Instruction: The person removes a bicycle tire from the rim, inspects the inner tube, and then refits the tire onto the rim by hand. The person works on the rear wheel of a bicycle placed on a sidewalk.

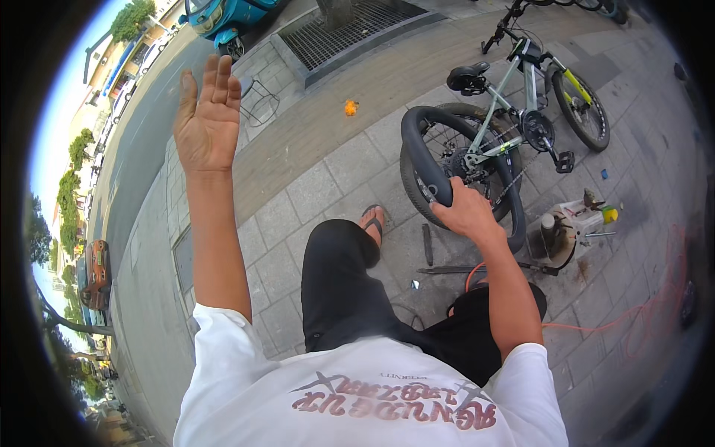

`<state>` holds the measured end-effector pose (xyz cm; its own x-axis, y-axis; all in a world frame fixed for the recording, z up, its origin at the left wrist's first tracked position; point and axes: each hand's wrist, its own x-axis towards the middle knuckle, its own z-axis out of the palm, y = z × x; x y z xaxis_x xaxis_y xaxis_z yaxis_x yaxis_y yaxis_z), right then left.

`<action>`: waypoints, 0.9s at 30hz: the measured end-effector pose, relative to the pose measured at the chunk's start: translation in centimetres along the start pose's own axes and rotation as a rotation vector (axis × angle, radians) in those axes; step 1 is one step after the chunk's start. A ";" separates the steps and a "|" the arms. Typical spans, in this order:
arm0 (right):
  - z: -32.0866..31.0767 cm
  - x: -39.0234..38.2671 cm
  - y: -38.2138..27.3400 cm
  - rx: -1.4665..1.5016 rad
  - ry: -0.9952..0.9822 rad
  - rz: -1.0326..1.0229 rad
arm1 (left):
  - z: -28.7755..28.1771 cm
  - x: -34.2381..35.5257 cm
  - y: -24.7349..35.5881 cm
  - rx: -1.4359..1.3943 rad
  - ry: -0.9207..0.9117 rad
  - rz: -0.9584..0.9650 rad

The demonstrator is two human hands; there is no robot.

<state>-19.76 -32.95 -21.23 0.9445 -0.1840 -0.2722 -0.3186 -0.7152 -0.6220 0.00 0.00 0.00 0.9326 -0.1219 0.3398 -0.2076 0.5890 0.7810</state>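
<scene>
My left hand (210, 123) is raised at the left with the palm in view and the fingers stretched up, holding nothing. On the other side, my right hand (471, 212) grips a plump black inner tube (423, 153). The tube hangs as a large loop in front of the bicycle's rear wheel (410, 188) and hides part of it. Beyond it is the pale green bicycle (488, 115), with its saddle, crank and front wheel in view. My right fingertips are partly hidden behind the tube.
Right of my knees stands a worn container (555, 240) with tools and a yellow-capped bottle. An orange hose (588, 327) trails over the paving. A dark bar (427, 244) lies near my foot. Farther off are a tree grate (350, 37) and a teal vehicle (231, 16).
</scene>
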 end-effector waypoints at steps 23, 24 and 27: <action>5.4 -0.5 4.6 -0.235 -0.426 0.007 | 0.8 0.1 -42.8 1.071 -0.198 -1.058; 5.3 -0.4 4.6 -0.243 -0.432 0.010 | 0.5 0.6 -43.8 1.124 -0.198 -1.044; 3.8 0.3 4.2 -0.261 -0.504 -0.001 | -0.2 3.4 -44.8 1.273 -0.332 -0.982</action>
<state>-21.15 -33.45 -26.74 0.7693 0.1150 -0.6285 -0.2271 -0.8702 -0.4372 12.56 -26.67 -33.97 0.7801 -0.2843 -0.5574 0.1391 -0.7897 0.5975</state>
